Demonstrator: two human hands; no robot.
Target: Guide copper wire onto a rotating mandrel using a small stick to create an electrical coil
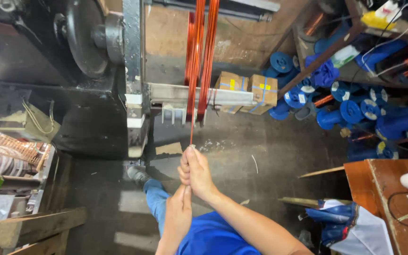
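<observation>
Head view, looking down past your knees to a dark concrete floor (270,156).

Item, right hand (195,172): closed in a fist round a thin bundle of copper wire (192,127), thumb side up. The wire runs taut from the fist straight up to the coil.

Item, left hand (178,212): just below the right, touching it, fingers curled shut on the same strand where it leaves the right fist.

Item, copper coil (201,56): long orange loops hanging over a grey metal bar (199,96) on the winding machine (90,71). Many turns already lie on it, in two bands side by side. How many turns are left, you cannot tell from here; the strand in your hands is not yet tied off or cut, as far as it shows.

Item, surroundings. Left: the black machine body with its round wheel (83,35), then a cluttered bench with a wooden plank (29,229). Right: a heap of blue spools (355,111), a slanted shelf, and the corner of a brown table (378,189). Behind the coil: cardboard boxes (253,89).

Item, open room. Bare floor lies between your hands and the bar, and to the right up to the spools. The bar's short prongs and the machine's upright edge stand near the wire's path.
</observation>
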